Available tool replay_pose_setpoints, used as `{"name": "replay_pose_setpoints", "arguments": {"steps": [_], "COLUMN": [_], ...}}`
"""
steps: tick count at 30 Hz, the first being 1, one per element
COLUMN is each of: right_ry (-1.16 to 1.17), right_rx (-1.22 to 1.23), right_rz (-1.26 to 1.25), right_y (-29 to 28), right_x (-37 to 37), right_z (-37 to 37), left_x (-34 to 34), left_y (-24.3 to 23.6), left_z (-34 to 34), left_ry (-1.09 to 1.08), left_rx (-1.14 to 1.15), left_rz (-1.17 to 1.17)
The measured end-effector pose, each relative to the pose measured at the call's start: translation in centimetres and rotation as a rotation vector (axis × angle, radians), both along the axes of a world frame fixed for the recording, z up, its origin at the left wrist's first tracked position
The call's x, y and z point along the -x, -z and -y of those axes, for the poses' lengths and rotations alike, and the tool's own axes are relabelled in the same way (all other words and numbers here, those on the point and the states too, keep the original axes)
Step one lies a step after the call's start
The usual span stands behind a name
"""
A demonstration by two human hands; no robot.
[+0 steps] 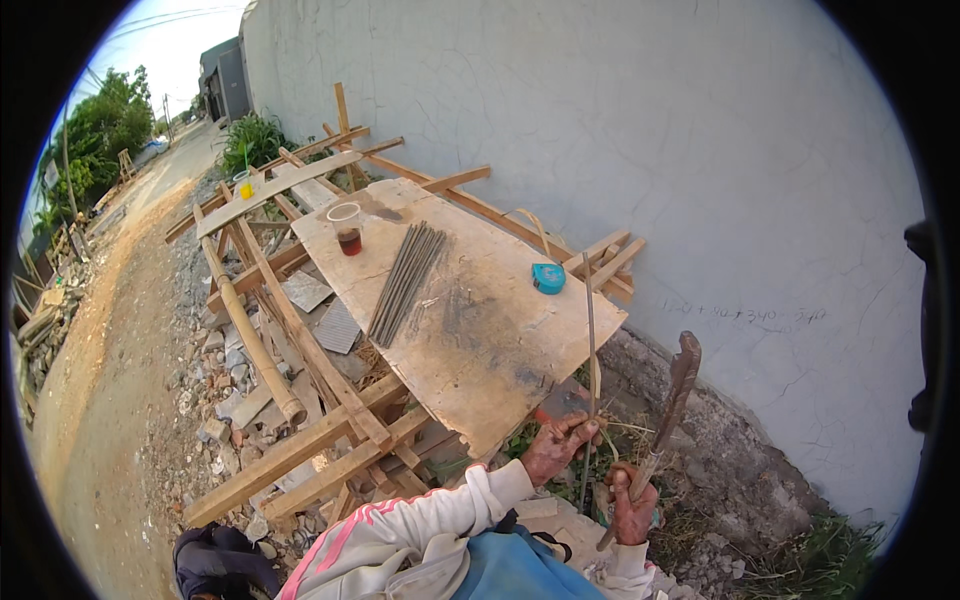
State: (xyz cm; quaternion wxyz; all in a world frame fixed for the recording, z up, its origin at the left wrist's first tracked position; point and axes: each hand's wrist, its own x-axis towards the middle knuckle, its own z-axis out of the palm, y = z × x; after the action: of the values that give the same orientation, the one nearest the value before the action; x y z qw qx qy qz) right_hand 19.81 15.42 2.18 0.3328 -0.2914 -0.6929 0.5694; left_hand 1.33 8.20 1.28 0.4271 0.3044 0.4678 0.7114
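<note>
Fingers of the left hand (556, 447) clamp the thin dark metal rod (591, 340) upright by the stained wooden worktop (500, 300), best held steady while the right hand (632, 508) grips the long rusty-brown tool (676, 395).

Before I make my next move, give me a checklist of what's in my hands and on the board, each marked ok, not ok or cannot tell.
1. Left hand on the thin rod: ok, fingers closed at it.
2. Right hand on the long brown tool: ok, wide end up.
3. Firmness of either grip: cannot tell.
4. Bundle of rods together: ok, lying on the board.
5. Cup upright: ok, apart from the bundle.
6. Tape measure set down: ok, near the board's wall-side edge.
</note>
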Motion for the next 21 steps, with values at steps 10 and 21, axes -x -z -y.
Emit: {"name": "replay_pose_setpoints", "arguments": {"steps": [10, 21], "right_ry": [-0.167, -0.308], "right_rx": [0.272, -0.063], "right_rz": [0.096, 0.510], "right_y": [2.9, 2.3], "right_x": [-3.4, -5.7], "right_z": [-4.0, -9.8], "left_x": [-5.3, -0.8], "left_y": [2.9, 3.3], "left_z": [-4.0, 1.3], "left_ry": [0.048, -0.450], "left_rx": [-0.017, 0.083], "left_rz": [-0.015, -0.395]}}
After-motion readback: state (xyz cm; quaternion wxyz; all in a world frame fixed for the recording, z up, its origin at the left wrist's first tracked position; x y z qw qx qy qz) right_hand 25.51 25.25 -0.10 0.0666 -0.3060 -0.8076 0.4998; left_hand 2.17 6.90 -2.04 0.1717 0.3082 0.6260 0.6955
